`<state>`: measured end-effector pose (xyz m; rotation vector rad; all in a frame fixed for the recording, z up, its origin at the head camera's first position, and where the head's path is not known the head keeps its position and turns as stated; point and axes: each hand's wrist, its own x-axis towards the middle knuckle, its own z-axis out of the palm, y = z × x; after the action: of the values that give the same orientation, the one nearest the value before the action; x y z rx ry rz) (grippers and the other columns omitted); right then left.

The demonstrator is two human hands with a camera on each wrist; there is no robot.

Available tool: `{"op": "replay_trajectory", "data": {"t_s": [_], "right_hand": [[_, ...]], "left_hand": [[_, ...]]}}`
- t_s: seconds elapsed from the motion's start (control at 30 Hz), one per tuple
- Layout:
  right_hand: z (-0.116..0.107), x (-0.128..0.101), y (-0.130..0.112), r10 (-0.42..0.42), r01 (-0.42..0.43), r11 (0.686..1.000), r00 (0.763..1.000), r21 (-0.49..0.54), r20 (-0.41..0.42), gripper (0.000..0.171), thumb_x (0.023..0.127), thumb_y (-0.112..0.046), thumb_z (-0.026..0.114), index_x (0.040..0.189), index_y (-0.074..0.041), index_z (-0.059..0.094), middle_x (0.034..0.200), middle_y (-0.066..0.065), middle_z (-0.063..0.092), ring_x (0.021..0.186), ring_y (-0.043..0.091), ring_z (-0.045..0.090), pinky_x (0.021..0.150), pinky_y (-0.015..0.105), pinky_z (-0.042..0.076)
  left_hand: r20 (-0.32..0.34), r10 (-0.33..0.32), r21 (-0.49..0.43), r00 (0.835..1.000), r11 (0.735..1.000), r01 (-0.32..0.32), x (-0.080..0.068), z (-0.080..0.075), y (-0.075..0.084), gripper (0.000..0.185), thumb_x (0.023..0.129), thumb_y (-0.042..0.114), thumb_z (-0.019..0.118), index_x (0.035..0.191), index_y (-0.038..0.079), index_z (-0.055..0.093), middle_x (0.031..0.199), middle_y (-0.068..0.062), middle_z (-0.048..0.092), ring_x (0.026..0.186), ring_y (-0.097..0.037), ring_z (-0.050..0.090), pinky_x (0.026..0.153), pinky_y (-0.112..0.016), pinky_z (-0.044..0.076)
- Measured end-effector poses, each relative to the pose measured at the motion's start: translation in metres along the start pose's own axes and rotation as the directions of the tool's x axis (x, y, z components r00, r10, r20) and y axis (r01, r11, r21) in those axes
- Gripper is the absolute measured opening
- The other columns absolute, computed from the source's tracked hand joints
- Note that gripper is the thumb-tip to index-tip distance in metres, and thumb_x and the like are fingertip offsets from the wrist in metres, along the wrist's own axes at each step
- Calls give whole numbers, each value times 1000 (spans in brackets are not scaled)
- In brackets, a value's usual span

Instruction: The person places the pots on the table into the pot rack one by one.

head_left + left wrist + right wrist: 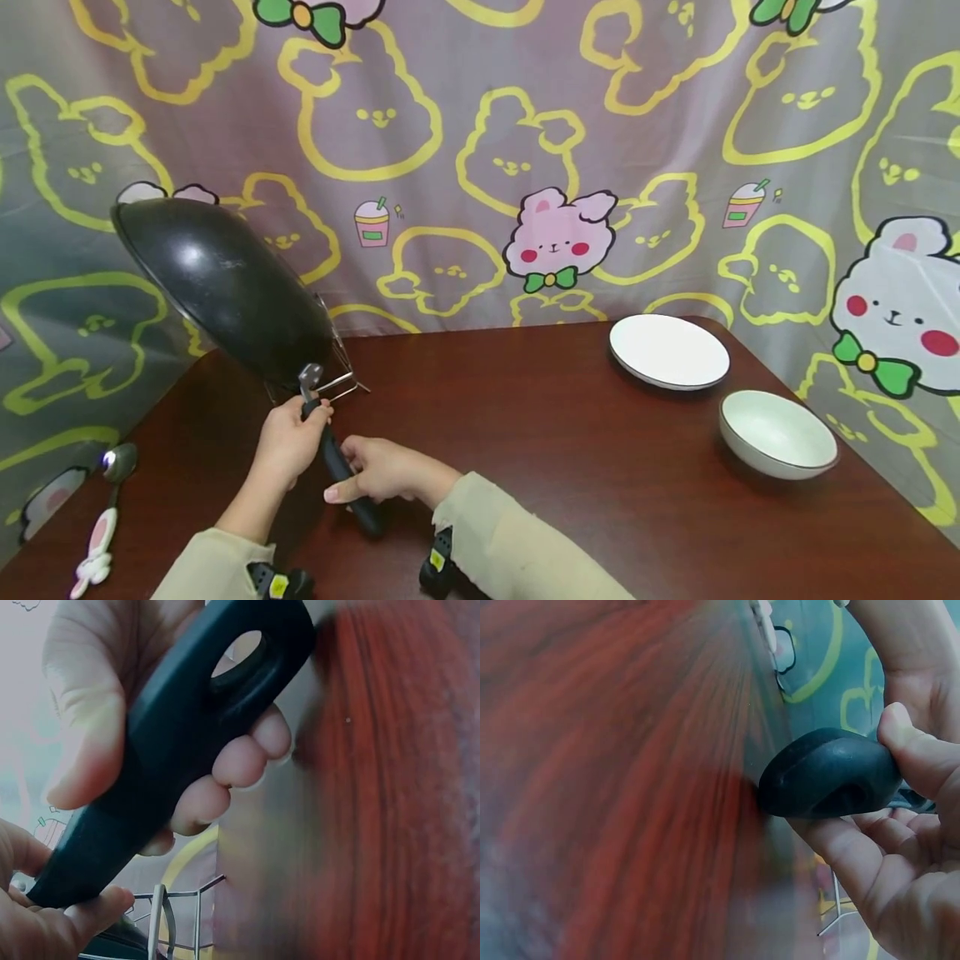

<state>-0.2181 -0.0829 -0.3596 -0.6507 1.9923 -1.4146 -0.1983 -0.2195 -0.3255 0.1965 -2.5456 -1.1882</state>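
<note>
A black wok [225, 283] is tilted up steeply at the left of the head view, in front of a wire rack [345, 379]. Its long black handle [335, 454] slopes down toward the person. My left hand [288, 442] grips the handle at its upper part, near the metal joint to the wok. Lower on the handle, my right hand [390, 471] holds it, thumb on one side and fingers curled on the other. In the left wrist view, the handle's end [172, 750] has a hanging hole. The right wrist view shows that end [825, 772] close to the tabletop.
On the right of the brown table [510, 433] are a white plate [667, 350] and a pale deep bowl [776, 433]. A spoon with a white rabbit handle [101, 533] lies at the left edge. A patterned curtain [465, 125] hangs behind the table.
</note>
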Motion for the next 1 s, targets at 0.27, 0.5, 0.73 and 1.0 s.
{"op": "replay_trajectory", "data": {"t_s": [0.27, 0.5, 0.73, 1.0], "right_hand": [[5, 0, -3, 7, -7, 1000, 1000, -24, -14, 21, 81, -8, 69, 91, -7, 51, 68, 5, 57, 57, 14, 55, 49, 25, 44], [3, 2, -6, -2, 1, 998, 1000, -56, -15, 22, 81, -8, 69, 92, -6, 50, 67, 5, 56, 57, 14, 54, 51, 24, 42], [5, -1, -4, -21, 11, 991, 997, -130, -78, 23, 81, -15, 70, 93, -7, 52, 68, 3, 57, 59, 13, 53, 56, 23, 41], [-25, -46, 2, -207, 113, 888, 964, -445, -167, 42, 84, -32, 66, 116, -9, 51, 86, 0, 62, 73, 9, 57, 65, 22, 45]], "left_hand": [[0, -7, -4, 1000, 1000, 7, 0, -1, -4, 26, 91, 9, 45, 104, -8, 58, 102, -24, 65, 83, -17, 57, 65, -17, 41], [9, 16, 23, 1000, 1000, -16, 2, -4, -3, 26, 92, 12, 45, 104, -7, 58, 98, -24, 66, 83, -23, 57, 67, -23, 41], [91, 4, 63, 996, 998, -9, 1, -9, -6, 32, 95, 18, 44, 110, -8, 53, 107, -29, 58, 94, -36, 51, 73, -37, 38], [-74, 188, 266, 979, 950, -162, -29, -22, 7, 46, 90, 24, 54, 120, -11, 51, 109, -31, 60, 94, -42, 61, 76, -53, 48]]}}
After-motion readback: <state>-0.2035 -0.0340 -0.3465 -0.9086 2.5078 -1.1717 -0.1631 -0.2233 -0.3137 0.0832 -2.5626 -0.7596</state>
